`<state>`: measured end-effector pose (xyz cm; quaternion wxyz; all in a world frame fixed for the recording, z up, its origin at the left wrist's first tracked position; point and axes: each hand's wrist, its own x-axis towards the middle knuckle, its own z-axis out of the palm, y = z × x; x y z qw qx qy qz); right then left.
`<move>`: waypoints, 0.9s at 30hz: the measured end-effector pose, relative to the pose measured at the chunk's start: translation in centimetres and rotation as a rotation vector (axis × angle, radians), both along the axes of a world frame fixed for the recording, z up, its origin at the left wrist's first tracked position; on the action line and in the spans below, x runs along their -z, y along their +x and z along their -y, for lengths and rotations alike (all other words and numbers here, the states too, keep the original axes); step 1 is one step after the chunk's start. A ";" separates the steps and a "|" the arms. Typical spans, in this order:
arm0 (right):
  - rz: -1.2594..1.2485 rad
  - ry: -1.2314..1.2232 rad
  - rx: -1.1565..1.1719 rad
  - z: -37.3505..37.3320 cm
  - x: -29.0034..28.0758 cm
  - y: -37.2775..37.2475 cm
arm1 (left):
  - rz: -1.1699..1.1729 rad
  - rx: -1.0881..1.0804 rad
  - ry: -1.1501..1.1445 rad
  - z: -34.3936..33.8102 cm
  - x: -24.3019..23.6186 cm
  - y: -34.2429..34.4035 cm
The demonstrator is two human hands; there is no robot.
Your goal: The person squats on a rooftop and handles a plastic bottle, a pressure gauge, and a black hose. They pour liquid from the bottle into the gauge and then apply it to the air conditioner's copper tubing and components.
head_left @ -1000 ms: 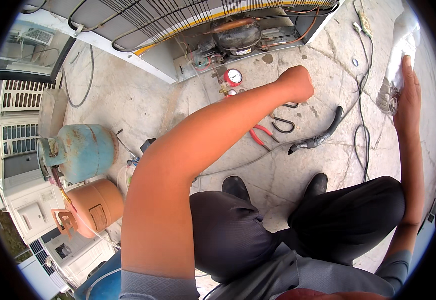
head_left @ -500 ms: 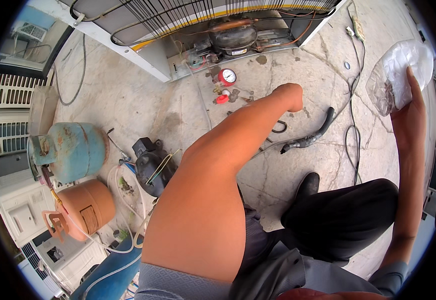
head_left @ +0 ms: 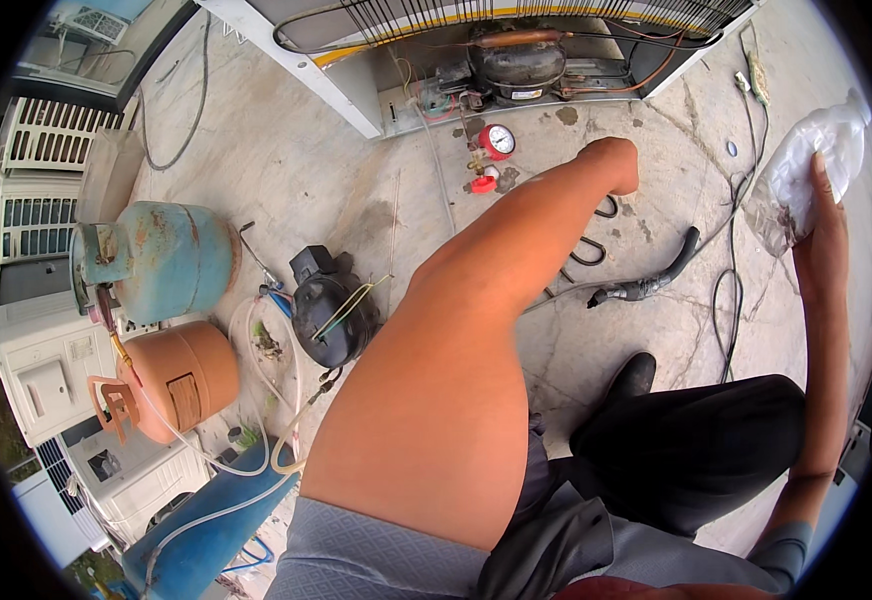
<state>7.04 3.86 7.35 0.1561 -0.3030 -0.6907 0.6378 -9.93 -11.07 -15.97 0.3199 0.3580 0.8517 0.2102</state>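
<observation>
My left arm reaches across the middle toward the back of a refrigerator [head_left: 341, 95]. At its end my left hand [head_left: 611, 165] is closed, its fingers curled under; whatever they hold, if anything, is hidden. Just below it on the floor lies a bent dark tube [head_left: 586, 252]. Out at the right, my right hand [head_left: 821, 225] grips a crumpled clear plastic bag [head_left: 806, 165], thumb on top. A red pressure gauge [head_left: 498, 142] with a red-knobbed valve [head_left: 483, 183] rests on the concrete left of my left hand. Behind the gauge, a black compressor [head_left: 518, 72] sits in the refrigerator's base.
A loose black compressor [head_left: 331, 315] stands left of my arm. Farther left are a rusty blue-green gas cylinder [head_left: 181, 260], an orange one [head_left: 191, 375] and white air conditioner units [head_left: 41, 350]. A taped black hose [head_left: 656, 280] and black cables [head_left: 736, 260] lie at right.
The view has shifted, so the floor things sit farther right in the picture. My right hand still holds the plastic bag, now a little lower. My left hand stays closed.
</observation>
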 end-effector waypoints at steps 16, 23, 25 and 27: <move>0.022 0.081 -0.113 0.4 0.3 0.5 | -0.045 0.066 -0.084 1.3 0.8 -0.3; 0.005 0.099 -0.101 2.1 -0.4 0.1 | -0.055 0.071 -0.075 1.6 1.2 -0.8; 0.013 0.096 -0.143 1.9 -0.5 0.2 | -0.034 0.096 -0.095 1.2 2.2 -1.2; -0.011 0.085 -0.154 1.8 -0.5 0.3 | -0.069 0.160 -0.154 1.1 3.9 -2.0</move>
